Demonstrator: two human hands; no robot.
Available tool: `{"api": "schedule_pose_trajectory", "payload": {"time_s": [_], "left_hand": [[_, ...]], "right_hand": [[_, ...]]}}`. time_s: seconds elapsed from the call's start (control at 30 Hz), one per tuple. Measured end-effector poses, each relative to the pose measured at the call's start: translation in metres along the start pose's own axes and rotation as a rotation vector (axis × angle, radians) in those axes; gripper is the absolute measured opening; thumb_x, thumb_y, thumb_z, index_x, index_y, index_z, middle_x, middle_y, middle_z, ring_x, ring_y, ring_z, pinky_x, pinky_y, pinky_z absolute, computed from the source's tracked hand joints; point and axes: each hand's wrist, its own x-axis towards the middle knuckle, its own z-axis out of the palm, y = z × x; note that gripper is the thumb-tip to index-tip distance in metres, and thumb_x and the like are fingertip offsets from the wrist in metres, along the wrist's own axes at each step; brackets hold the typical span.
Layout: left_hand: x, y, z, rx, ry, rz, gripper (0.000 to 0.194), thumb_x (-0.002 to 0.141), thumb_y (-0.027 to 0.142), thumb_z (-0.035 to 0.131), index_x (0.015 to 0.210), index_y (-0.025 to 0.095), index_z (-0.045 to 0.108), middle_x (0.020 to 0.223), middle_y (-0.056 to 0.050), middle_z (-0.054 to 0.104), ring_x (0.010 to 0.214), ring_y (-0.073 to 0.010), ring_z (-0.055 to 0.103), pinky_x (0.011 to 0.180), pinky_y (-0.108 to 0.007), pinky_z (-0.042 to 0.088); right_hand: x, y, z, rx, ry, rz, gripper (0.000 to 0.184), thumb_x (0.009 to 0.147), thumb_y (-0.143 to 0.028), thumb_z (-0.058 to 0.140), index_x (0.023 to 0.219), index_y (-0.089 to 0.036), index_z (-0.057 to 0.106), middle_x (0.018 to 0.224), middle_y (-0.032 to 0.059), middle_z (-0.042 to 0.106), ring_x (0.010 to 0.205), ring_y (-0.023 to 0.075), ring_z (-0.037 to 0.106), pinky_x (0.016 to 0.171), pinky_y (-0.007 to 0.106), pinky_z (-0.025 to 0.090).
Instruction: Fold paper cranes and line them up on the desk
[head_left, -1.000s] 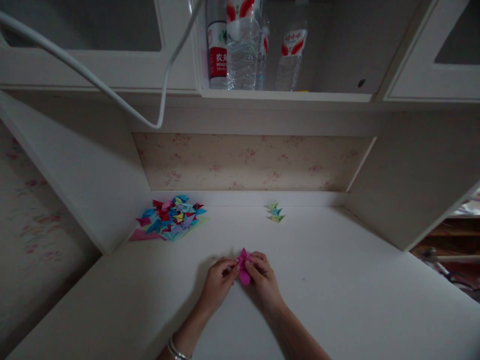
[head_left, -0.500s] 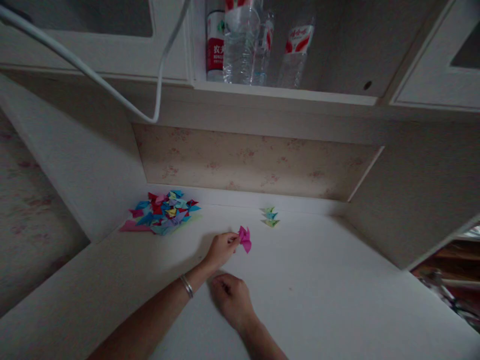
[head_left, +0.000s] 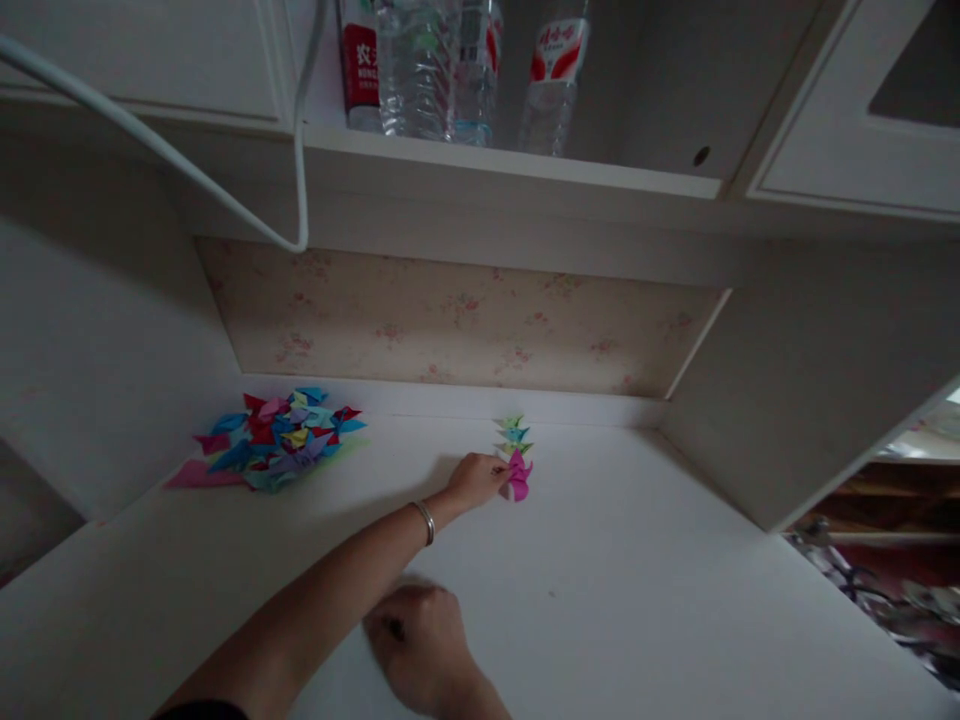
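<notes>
My left hand [head_left: 480, 480], a bracelet on its wrist, pinches a magenta origami crane [head_left: 519, 477] at its left side, just above the white desktop. Directly behind the crane, a short row of green and blue origami cranes [head_left: 514, 434] stands near the back edge; the magenta one partly covers the nearest. My right hand [head_left: 418, 640] rests on the desk closer to me, its fingers curled into a loose fist with nothing visible in it. A heap of many-coloured origami cranes [head_left: 289, 440] lies at the back left.
Above hangs a cabinet shelf [head_left: 510, 165] with clear plastic bottles [head_left: 551, 85] and a red-and-white can [head_left: 362, 65]. A white cable [head_left: 225, 205] loops down at the upper left. Side panels [head_left: 810, 350] bound the white desk [head_left: 600, 560].
My left hand has carried the magenta crane right, up to the front of the short row. My right hand has shifted down and left in view. The camera view has turned slightly.
</notes>
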Motion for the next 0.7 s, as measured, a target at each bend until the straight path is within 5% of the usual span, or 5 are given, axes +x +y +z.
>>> {"api": "schedule_pose_trajectory", "payload": {"time_s": [0.7], "left_hand": [[0.012, -0.007, 0.021, -0.032, -0.026, -0.119, 0.036, 0.087, 0.041, 0.047, 0.101, 0.020, 0.072, 0.103, -0.005, 0.073, 0.088, -0.0179, 0.064, 0.073, -0.021, 0.044]], "right_hand": [[0.002, -0.003, 0.006, -0.201, -0.014, 0.003, 0.011, 0.077, -0.020, 0.055, 0.071, -0.022, 0.065, 0.079, -0.0006, 0.072, 0.069, 0.0153, 0.064, 0.059, 0.022, 0.036]]}}
